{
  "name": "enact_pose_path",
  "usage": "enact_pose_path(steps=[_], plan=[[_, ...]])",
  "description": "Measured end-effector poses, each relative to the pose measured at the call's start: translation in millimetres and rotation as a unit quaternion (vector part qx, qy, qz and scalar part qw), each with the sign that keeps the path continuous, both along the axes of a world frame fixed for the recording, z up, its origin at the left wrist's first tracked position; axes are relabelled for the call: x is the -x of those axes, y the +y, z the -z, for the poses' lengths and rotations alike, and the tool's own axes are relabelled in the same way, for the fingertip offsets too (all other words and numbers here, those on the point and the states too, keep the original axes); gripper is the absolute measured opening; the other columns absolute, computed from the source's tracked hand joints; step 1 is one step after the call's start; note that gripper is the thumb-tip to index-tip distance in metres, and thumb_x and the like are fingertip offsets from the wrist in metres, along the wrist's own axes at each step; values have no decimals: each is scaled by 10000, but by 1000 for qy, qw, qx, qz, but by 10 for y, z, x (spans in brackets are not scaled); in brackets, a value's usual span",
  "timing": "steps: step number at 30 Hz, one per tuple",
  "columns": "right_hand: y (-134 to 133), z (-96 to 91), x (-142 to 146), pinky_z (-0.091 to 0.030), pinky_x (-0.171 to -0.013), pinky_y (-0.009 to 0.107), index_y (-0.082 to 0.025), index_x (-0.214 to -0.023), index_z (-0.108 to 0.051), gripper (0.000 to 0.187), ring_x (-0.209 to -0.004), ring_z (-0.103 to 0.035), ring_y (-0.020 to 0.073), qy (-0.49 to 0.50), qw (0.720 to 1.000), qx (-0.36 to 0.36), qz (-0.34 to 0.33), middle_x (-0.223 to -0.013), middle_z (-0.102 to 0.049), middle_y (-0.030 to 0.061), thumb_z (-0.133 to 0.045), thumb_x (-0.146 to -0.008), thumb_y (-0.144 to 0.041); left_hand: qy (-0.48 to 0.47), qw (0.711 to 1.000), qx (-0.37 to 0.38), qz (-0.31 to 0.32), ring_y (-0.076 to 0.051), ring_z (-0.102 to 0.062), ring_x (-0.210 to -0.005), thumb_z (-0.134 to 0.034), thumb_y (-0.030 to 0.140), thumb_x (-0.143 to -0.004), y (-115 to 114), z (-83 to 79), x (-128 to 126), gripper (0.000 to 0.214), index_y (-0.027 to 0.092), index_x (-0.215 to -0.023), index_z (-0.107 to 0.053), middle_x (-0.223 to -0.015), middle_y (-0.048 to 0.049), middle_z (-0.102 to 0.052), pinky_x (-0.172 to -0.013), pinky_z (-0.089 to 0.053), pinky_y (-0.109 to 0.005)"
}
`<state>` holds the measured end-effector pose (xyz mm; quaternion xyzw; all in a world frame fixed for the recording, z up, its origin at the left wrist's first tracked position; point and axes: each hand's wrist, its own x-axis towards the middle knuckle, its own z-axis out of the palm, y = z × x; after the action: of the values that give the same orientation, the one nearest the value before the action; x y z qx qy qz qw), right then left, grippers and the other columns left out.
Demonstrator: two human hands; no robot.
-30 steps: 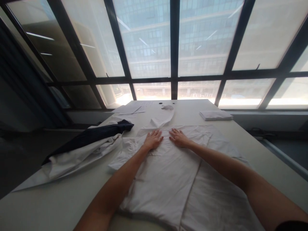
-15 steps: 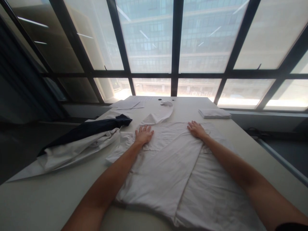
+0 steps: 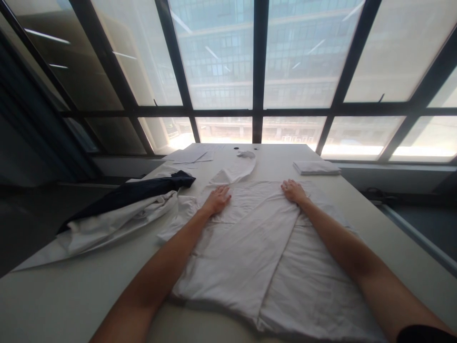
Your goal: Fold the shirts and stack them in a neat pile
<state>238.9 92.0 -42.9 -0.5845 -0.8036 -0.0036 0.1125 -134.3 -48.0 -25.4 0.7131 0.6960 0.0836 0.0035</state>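
Note:
A white garment (image 3: pixel 250 257) lies spread flat on the white table (image 3: pixel 71 295) in front of me, with one side folded over the middle. My left hand (image 3: pixel 217 200) rests flat on its upper left part, fingers stretched out. Flat on the upper right part lies my right hand (image 3: pixel 293 190), fingers apart too. Neither hand holds anything. One sleeve (image 3: pixel 235 172) of the garment trails toward the far edge of the table.
A pile of dark blue and white cloth (image 3: pixel 121 212) lies at the left. A folded white cloth (image 3: pixel 316 167) sits at the far right. Loose sheets of paper (image 3: pixel 189 156) lie at the far left edge. Large windows stand behind the table.
Both hands started close together at the garment's middle top and slid apart, the right one farther to the right. In the last half second they hardly moved.

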Motion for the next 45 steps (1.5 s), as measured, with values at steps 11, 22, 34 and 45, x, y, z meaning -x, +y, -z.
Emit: enact_pose_path(steps=[11, 22, 34, 45], plan=[[166, 16, -208, -274, -1160, 502, -206, -1467, -481, 535, -1471, -319, 279, 1, 999, 43, 8, -1592, -373, 167, -312, -1033, -470, 8, 999, 40, -4, -328, -193, -1527, -247, 491, -1047, -14, -32, -8, 588, 238, -1569, -343, -1665, -69, -217, -1194, -177, -598], [281, -17, -718, -291, -1143, 548, -167, -1455, -500, 521, -1450, -355, 303, 35, 991, 28, 126, -1561, -413, 198, -284, -1034, -387, 1, 1000, 22, -5, -348, -241, -1509, -299, 470, -1050, -24, -52, -36, 543, 233, -1526, -408, -1645, -97, -281, -1171, -212, -638], [299, -273, -645, -514, -783, 301, -153, -907, -777, 323, -901, -708, 257, 65, 994, 56, 73, -937, -768, 137, -652, -860, -447, -26, 993, 11, 115, -284, -300, -1496, -341, 447, -1043, -62, -44, -272, 511, 261, -1508, -444, -1601, -73, -382, -1205, -237, -556], [290, -248, -693, -498, -705, 246, -139, -860, -769, 173, -797, -701, 208, 78, 995, 50, 33, -824, -762, 76, -675, -800, -272, -23, 993, 20, 113, -278, -280, -1505, -321, 452, -1048, -72, -48, -271, 518, 264, -1516, -438, -1617, -66, -353, -1210, -222, -550]])
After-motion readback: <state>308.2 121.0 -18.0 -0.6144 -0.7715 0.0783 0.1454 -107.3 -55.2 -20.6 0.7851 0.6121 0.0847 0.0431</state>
